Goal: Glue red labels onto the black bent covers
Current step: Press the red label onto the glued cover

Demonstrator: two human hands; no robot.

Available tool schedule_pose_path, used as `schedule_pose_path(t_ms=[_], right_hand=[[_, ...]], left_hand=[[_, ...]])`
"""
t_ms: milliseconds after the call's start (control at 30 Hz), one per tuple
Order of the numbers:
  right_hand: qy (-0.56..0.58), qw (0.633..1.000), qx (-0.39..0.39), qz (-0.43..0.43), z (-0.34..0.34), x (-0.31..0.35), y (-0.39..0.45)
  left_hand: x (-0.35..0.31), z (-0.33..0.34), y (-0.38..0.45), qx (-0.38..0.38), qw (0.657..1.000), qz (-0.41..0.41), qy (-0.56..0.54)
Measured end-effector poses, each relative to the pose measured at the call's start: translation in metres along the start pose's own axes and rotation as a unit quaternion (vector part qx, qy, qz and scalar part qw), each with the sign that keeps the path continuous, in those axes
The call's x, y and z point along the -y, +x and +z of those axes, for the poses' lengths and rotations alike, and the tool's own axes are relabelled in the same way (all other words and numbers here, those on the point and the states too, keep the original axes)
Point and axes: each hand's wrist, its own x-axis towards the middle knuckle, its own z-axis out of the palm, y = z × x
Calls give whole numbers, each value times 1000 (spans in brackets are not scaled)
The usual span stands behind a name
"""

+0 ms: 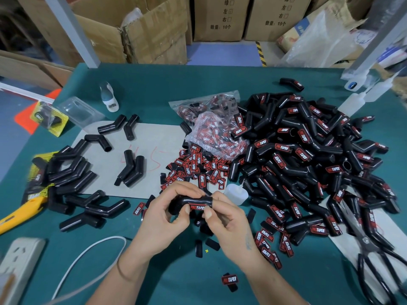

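- Step in hand: seating a label. Left hand (167,213) and right hand (222,214) together hold one black bent cover (193,200) just above the green surface (154,89), near its front edge.
- Red label (197,207) sits on the cover's near face, lettering facing the camera. Both thumbs bear on it, one at each end; the other fingers (176,190) of both hands curl round the cover from behind.
- Judgement: glue is already on and the label is being pressed flat; edges not clearly visible, so the bond cannot be checked.
- Small white glue bottle (236,193) lies just right of the hands.
- Loose labels (198,170) are heaped just beyond the hands; unlabelled covers (72,172) lie left; labelled covers (308,155) pile right.
- Next move, as judged: hold pressure until the label grips, then put the cover on the right pile and take a bare one from the left.
- Needs: firm, even thumb pressure without sliding the label.
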Motion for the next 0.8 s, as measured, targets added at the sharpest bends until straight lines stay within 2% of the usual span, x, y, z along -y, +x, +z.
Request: schedule_pose_path(t_ms=[800], right_hand=[[-9,1000,9,-24,1,11,0]], left_hand=[[-4,-2,1,2,1000,2,-13]])
